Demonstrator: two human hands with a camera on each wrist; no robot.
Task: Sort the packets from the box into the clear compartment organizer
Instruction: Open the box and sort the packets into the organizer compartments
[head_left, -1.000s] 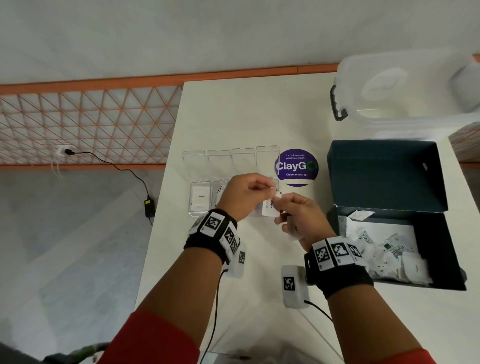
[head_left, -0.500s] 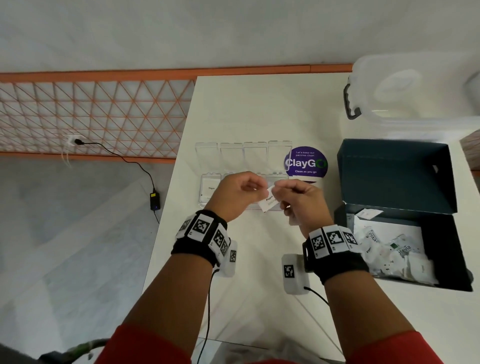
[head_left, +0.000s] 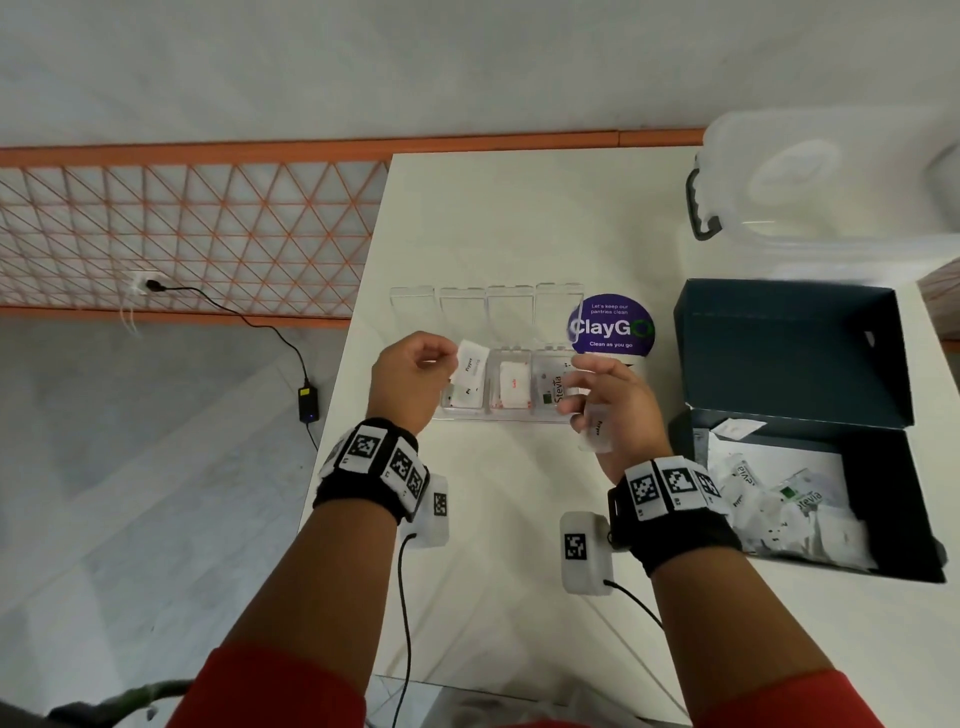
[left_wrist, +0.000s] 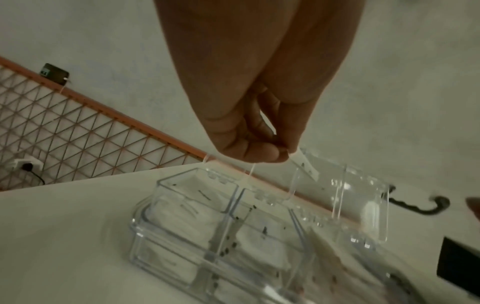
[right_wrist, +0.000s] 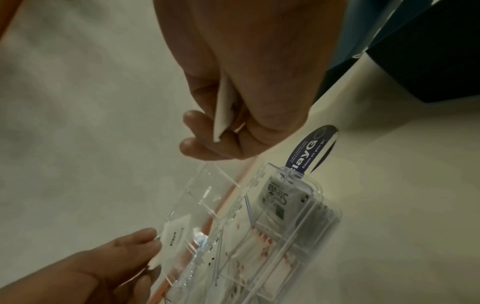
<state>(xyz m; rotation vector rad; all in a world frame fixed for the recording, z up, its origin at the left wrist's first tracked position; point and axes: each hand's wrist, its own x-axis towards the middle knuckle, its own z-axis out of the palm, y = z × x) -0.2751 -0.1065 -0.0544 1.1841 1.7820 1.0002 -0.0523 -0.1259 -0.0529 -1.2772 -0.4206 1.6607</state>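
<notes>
The person's left hand (head_left: 410, 376) pinches a white pepper packet (head_left: 471, 362) between thumb and fingertips and holds it above the second compartment from the left of the clear compartment organizer (head_left: 511, 415), whose four lids stand open at the far side. That compartment already holds a pepper packet (head_left: 464, 397), the next one to the right a salt packet with red print (head_left: 514, 387), and the rightmost a Stevia packet (head_left: 551, 392). The right hand (head_left: 615, 405) hovers near the organizer's right end, its thumb and forefinger loosely apart, while its lower fingers curl around another pepper packet (head_left: 597, 431) held against the palm; the right wrist view shows that packet edge-on (right_wrist: 223, 107). To the right on the white table (head_left: 519, 223), the dark box (head_left: 810, 457) lies open with more packets heaped inside (head_left: 779, 509). A round purple ClayGo sticker (head_left: 612, 327) sits between organizer and box, and a clear lidded tub (head_left: 831, 187) stands at the far right corner.
</notes>
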